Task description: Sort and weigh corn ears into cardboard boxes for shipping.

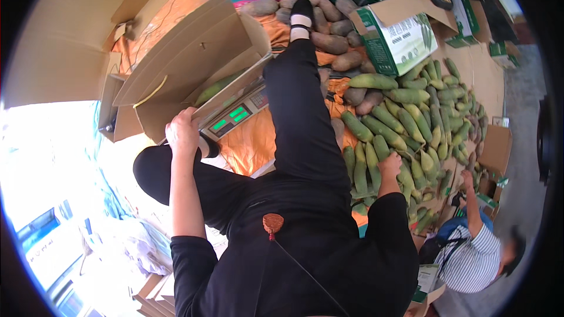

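My left hand (183, 132) grips the near edge of an open cardboard box (194, 50), its fingers curled over the wall. Inside the box one green radish (217, 87) shows in part; the flaps hide the rest. The box rests on a digital scale (230, 118) with a lit green display. To the right, my right hand (389, 166) is closed round the lower end of a green radish (380, 145) at the near side of a large heap of green radishes (417, 123). That radish still lies among the others.
Brownish-red radishes (330, 43) lie beyond my outstretched leg on orange sheeting. A green and white carton (399, 41) stands behind the heap, with more cartons at the back. At the lower right, a person in a striped shirt (470, 258) reaches toward the heap's edge.
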`<state>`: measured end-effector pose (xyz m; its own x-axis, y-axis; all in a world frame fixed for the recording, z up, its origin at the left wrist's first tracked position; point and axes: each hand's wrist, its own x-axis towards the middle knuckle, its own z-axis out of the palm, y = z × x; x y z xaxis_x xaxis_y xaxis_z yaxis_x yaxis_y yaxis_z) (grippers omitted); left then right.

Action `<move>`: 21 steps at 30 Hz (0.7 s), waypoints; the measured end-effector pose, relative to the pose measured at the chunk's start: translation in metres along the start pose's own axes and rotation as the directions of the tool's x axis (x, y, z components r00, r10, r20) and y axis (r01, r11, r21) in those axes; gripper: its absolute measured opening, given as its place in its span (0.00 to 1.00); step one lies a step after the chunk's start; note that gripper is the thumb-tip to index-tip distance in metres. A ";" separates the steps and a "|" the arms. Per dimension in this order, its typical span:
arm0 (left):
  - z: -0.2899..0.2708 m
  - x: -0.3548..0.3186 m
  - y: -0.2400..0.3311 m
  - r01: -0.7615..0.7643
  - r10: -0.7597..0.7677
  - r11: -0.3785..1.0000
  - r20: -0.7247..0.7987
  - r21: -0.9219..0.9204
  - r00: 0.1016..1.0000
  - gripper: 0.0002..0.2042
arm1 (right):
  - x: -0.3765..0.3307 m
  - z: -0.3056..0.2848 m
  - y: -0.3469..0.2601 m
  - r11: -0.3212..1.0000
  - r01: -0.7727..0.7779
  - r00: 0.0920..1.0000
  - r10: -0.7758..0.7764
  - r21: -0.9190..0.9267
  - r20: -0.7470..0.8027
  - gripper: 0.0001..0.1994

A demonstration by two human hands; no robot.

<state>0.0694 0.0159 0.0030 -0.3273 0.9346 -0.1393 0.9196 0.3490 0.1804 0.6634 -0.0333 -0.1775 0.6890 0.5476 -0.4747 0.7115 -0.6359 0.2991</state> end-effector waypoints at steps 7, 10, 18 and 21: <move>0.001 -0.001 -0.003 0.005 -0.005 1.000 -0.047 0.002 0.999 0.09 | -0.012 -0.024 -0.020 0.994 0.032 0.999 -0.031 -0.100 0.011 0.32; -0.002 -0.004 0.000 -0.019 0.018 1.000 -0.083 -0.015 0.996 0.08 | -0.010 -0.016 -0.021 0.988 0.017 0.999 -0.024 -0.152 -0.043 0.23; 0.003 -0.008 -0.002 -0.056 0.058 0.998 -0.135 0.021 0.989 0.08 | -0.022 -0.034 -0.043 0.987 0.090 0.996 -0.085 0.132 -0.038 0.32; 0.000 -0.006 0.001 -0.025 0.026 1.000 -0.085 0.014 0.996 0.09 | -0.014 -0.052 -0.063 0.803 0.409 0.912 -0.338 0.434 -0.233 0.31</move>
<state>0.0727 0.0108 0.0040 -0.3206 0.9458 -0.0517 0.9304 0.3247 0.1701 0.6160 0.0274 -0.1467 0.4199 0.8411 -0.3409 0.7930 -0.5227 -0.3129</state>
